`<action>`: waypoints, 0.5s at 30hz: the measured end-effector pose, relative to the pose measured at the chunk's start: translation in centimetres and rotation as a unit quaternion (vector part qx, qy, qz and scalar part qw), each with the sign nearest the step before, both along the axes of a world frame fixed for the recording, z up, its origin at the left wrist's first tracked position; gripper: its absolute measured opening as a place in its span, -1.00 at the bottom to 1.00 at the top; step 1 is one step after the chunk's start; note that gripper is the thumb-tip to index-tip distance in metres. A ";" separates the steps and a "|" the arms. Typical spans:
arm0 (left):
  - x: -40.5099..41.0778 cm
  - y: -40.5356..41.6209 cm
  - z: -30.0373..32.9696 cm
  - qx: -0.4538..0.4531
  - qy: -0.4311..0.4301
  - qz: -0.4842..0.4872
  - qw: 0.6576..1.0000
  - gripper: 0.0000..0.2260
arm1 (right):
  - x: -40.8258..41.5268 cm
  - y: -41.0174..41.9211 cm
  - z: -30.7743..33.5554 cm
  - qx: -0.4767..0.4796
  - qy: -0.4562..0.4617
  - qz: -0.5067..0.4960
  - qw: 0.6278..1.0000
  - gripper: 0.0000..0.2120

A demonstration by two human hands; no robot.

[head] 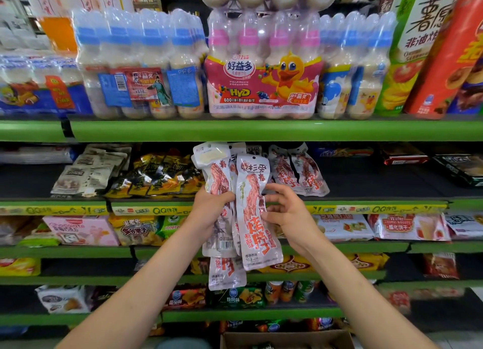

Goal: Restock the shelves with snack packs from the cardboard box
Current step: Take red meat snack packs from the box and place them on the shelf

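Left grip (pixel 213 205) clutches snack packs (pixel 222 218) bunch; right grip (pixel 283 210) pinches front pack (pixel 254 212) edge. Cardboard box (pixel 285 339) near, cut off by frame bottom.

Green metal shelving (pixel 183 130) in tiers, packed with shop goods; bottled drinks (pixel 264 69) on top.

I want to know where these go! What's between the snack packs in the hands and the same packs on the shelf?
Head view: nothing. The held snack packs overlap the shelved packs behind them.
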State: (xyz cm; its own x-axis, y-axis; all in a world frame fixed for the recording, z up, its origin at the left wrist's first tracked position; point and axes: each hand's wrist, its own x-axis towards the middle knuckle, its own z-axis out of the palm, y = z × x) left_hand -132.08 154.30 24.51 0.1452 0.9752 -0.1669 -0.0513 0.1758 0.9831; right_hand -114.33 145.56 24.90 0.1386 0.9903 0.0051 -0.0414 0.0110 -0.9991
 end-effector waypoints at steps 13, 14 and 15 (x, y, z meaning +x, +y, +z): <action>0.0 0.2 0.5 0.003 -0.016 0.022 1.000 -0.74 | 0.8 0.2 -0.3 0.015 0.002 0.099 0.995 0.02; 0.0 0.2 0.6 0.005 -0.014 0.025 1.000 -0.74 | 0.8 0.2 -0.4 0.016 -0.007 0.108 0.994 0.03; 0.0 0.2 0.6 0.006 -0.013 0.026 1.000 -0.75 | 0.8 0.1 -0.5 0.015 -0.011 0.115 0.993 0.05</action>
